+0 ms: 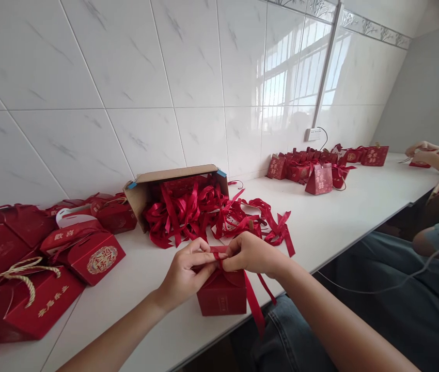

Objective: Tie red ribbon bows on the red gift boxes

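Observation:
A small red gift box (221, 298) stands near the front edge of the white counter (331, 217). A red ribbon (253, 305) runs over its top and hangs down past the counter edge. My left hand (186, 273) pinches the ribbon at the box top, fingers closed. My right hand (251, 254) pinches the same ribbon from the right side, just touching the left hand. A cardboard box (153, 188) lying on its side behind my hands spills a heap of red ribbon bows (188, 212).
Larger red gift boxes and bags (83, 250) lie at the left, one with a gold cord handle (21, 274). A row of tied red boxes (312, 168) stands far right by the tiled wall. Another person's hands (424, 154) work at the far right.

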Motion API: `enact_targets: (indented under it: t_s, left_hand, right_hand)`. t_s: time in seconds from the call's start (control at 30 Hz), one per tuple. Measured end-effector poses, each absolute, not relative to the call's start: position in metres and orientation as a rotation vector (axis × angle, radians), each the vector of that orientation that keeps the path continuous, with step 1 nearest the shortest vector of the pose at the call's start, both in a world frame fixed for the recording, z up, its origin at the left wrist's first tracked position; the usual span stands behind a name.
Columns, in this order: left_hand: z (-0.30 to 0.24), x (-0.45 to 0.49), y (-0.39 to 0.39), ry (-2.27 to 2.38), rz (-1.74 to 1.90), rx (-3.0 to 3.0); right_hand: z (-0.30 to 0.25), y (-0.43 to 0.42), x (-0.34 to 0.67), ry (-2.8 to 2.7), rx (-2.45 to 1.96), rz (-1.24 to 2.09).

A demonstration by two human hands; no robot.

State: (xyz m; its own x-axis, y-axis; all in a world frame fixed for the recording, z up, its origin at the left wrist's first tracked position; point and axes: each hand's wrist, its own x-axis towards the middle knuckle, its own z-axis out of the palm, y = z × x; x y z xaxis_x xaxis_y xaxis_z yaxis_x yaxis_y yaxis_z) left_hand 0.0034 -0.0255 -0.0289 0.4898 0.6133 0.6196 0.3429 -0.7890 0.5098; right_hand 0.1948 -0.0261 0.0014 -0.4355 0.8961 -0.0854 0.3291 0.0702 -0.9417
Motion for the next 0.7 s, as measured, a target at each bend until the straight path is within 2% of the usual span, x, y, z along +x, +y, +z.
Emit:
enact_targets:
  t_s: [0.3,0.7]
  left_hand:
    - [-0.026,-0.012,-0.026,1.12,1.3,2.448]
    - [-0.019,-0.049,-0.034,1.343,1.116,3.164]
  right_hand:
    - [-0.014,-0.023,0.213,-1.759,-1.296,1.076]
    - [-0.03,-0.031,0.231,-1.838,-1.329,0.879]
